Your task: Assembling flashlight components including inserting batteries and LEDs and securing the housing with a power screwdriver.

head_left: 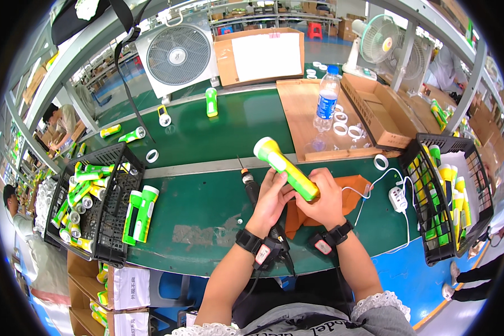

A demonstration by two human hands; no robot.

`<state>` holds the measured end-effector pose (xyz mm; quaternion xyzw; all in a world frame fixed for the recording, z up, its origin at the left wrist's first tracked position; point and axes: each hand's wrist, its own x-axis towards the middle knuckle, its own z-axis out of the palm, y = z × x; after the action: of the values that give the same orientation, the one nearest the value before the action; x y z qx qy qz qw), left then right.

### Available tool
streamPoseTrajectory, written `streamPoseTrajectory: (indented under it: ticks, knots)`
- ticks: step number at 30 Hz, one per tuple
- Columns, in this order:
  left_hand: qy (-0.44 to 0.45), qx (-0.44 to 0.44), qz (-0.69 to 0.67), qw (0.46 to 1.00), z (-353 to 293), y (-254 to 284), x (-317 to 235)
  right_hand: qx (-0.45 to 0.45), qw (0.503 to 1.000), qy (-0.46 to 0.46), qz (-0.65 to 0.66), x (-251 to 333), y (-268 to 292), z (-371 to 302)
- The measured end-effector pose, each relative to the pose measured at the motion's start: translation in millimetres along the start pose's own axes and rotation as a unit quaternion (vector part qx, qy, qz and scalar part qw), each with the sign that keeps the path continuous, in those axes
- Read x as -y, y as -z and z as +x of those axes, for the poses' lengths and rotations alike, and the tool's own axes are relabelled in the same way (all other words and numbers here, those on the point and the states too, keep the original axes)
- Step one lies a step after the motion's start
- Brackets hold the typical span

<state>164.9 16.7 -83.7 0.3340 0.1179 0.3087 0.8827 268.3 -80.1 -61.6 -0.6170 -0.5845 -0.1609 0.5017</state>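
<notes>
A yellow-green flashlight (pixel 287 166) is held above the green workbench, its pale head tilted up toward the far left. My left hand (pixel 270 197) is closed around the middle of its body from the left. Closed on the tail end, my right hand (pixel 325 199) grips it from the right. Behind my left hand and wrist lies an electric screwdriver (pixel 250 183), its thin bit pointing away from me. An orange sheet (pixel 350 196) is spread under and beside my right hand, partly covered by it. Black bands with small devices are strapped on both wrists.
Black crates of flashlights stand at left (pixel 103 224) and right (pixel 425 246). Two upright green flashlights (pixel 144 213) sit beside the left crate. A white power strip (pixel 397 199) with cables lies at right. Farther back are a water bottle (pixel 326 103), white rings (pixel 340 129) and a fan (pixel 177 55).
</notes>
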Motion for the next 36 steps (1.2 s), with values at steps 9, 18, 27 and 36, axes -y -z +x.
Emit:
streamPoseTrajectory:
  ticks: [9,18,27,36]
  knots:
    - [-0.053,0.130,0.482,0.865,4.9,17.8,28.4,-0.153,0.967,-0.191,-0.069,-47.6,104.7,39.7]
    - [0.044,0.155,0.474,0.866,2.4,-10.2,31.6,0.110,0.679,-0.465,-0.557,-210.7,452.7,-22.6]
    - [0.085,0.128,0.478,0.865,-6.9,-6.1,26.5,0.253,0.765,-0.394,-0.443,-299.3,450.6,-24.7]
    - [0.069,0.158,0.606,0.776,9.8,-18.0,24.2,0.236,0.708,-0.014,-0.666,-207.4,340.2,115.1]
